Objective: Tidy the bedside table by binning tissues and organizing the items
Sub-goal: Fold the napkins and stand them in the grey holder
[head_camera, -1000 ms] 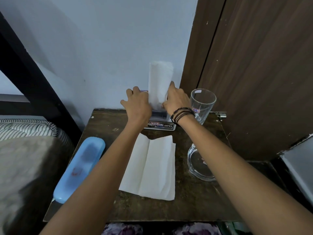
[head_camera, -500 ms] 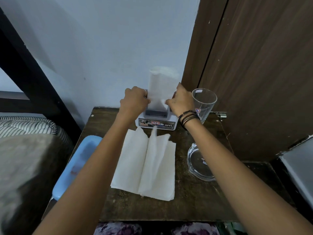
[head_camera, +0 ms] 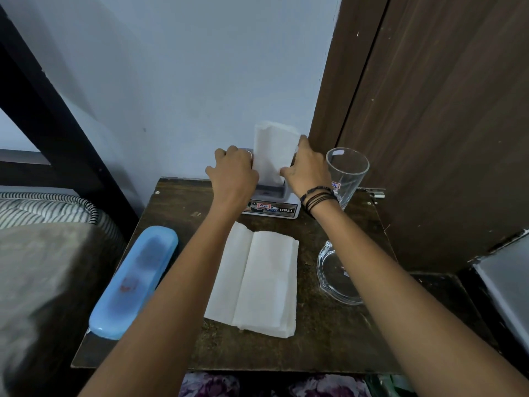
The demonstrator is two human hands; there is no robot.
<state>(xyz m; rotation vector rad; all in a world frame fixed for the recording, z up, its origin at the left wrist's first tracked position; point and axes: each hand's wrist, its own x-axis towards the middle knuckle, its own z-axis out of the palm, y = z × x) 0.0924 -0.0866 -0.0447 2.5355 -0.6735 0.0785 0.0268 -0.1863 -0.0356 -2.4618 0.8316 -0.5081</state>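
A white tissue holder (head_camera: 273, 207) with an "OPEL" label stands at the back of the dark wooden bedside table (head_camera: 329, 333). An upright folded tissue (head_camera: 274, 151) sticks out of it. My left hand (head_camera: 233, 174) grips the holder's left side and my right hand (head_camera: 306, 167) pinches the tissue's right edge. A flat stack of white tissues (head_camera: 257, 282) lies in the table's middle, between my forearms.
A blue plastic case (head_camera: 134, 279) lies along the table's left edge. A clear drinking glass (head_camera: 347, 173) stands at the back right, and a glass ashtray (head_camera: 337, 276) sits in front of it. A bed (head_camera: 43, 224) is on the left, a wooden door (head_camera: 429, 124) on the right.
The flat tissue stack's lifted fold has settled down flat. Both hands stay at the holder, with the upright tissue sitting slightly lower in it.
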